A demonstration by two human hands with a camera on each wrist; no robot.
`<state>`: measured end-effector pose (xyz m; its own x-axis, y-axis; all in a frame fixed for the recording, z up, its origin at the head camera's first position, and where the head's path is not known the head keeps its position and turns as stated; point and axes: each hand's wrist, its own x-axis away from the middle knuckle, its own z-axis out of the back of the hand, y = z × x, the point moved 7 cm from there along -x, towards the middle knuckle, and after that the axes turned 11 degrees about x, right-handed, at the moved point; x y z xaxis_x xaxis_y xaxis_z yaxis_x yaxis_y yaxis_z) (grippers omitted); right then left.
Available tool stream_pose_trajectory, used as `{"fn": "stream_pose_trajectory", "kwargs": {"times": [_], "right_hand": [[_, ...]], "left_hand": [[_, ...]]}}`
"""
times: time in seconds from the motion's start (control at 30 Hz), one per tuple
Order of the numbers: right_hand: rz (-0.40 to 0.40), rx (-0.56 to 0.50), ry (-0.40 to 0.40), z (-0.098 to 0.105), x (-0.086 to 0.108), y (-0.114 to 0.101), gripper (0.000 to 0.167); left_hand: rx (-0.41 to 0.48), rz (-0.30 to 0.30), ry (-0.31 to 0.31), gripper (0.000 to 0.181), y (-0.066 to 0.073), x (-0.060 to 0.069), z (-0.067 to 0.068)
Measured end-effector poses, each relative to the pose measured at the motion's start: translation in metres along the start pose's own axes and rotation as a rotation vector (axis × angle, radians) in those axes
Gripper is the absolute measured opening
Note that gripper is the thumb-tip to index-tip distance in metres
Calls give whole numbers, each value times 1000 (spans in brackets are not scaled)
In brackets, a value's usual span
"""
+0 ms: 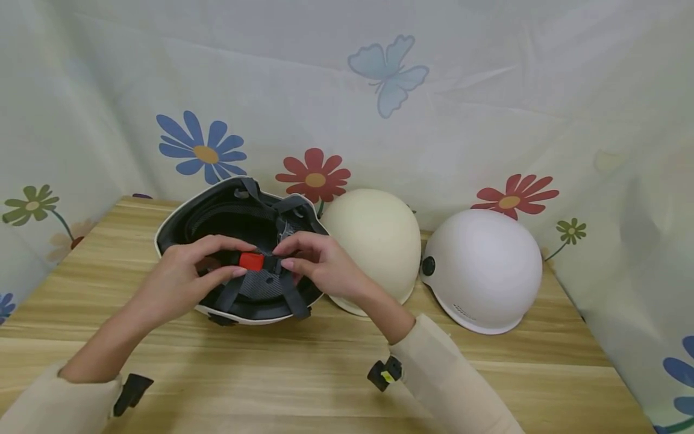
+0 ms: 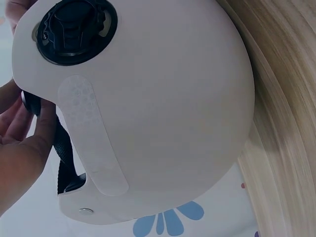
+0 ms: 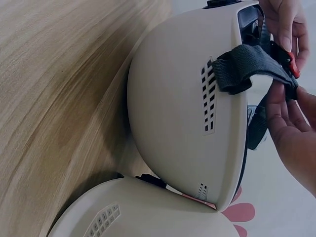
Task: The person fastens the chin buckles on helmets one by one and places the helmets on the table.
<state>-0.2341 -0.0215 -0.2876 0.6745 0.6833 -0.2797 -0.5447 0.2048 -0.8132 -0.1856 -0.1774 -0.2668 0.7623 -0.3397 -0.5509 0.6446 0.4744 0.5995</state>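
A pale helmet (image 1: 217, 220) lies upside down on the table, its black padded inside facing up. Above the opening, my left hand (image 1: 181, 274) pinches the red and black chin-strap buckle (image 1: 252, 261) between thumb and fingers. My right hand (image 1: 331, 265) pinches the dark strap (image 3: 249, 66) just beside the buckle's right end. The buckle's two parts look joined in the head view, though fingers hide some of it. In the left wrist view the helmet's outer shell (image 2: 168, 98) shows a round black fitting (image 2: 76, 32), and the left fingers touch the strap at its rim.
A cream helmet (image 1: 374, 241) stands dome up close against the right of the upturned one. Farther right is a white helmet (image 1: 488, 265), also dome up. All rest on a wooden table (image 1: 260, 374), with a flower-printed cloth (image 1: 461, 132) behind.
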Motion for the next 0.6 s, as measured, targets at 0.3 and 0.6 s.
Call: {"fn": "stream_pose_trajectory", "kwargs": {"times": [0.3,0.6], "right_hand": [[2,-36,10,-1,1,0,34],[-29,-7,72,2,2,0,31]], "left_hand": [[14,46,19,34,-2,0,1],[27,44,44,38,-1,-1,2]]}}
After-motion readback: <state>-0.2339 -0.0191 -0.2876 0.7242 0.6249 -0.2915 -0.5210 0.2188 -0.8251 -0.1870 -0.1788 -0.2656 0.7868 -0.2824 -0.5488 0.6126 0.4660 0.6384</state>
